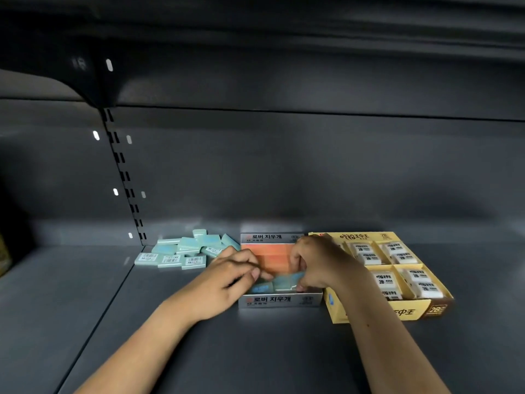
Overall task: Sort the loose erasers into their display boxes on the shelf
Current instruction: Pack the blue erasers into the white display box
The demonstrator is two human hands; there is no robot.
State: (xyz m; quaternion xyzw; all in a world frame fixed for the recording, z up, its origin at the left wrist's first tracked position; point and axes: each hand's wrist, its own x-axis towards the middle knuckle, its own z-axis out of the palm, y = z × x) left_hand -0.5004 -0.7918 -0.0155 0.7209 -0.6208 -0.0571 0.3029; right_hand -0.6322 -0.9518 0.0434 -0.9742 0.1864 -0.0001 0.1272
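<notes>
A pile of loose pale-green erasers [183, 250] lies on the dark shelf left of a silver display box [279, 300] with an orange inside. A few green erasers [279, 282] stand in a row at the front of that box. My left hand [227, 282] reaches into the box from the left, fingertips curled at the row. My right hand [318, 264] comes from the right, its fingers pinching the right end of the row. A yellow display box [409, 308] holding white 2B erasers [397, 251] stands directly to the right.
The dark shelf floor [142, 322] stretches to the left and front of the boxes. A slotted upright [125, 177] runs up the back panel behind the pile. Another shelf hangs overhead.
</notes>
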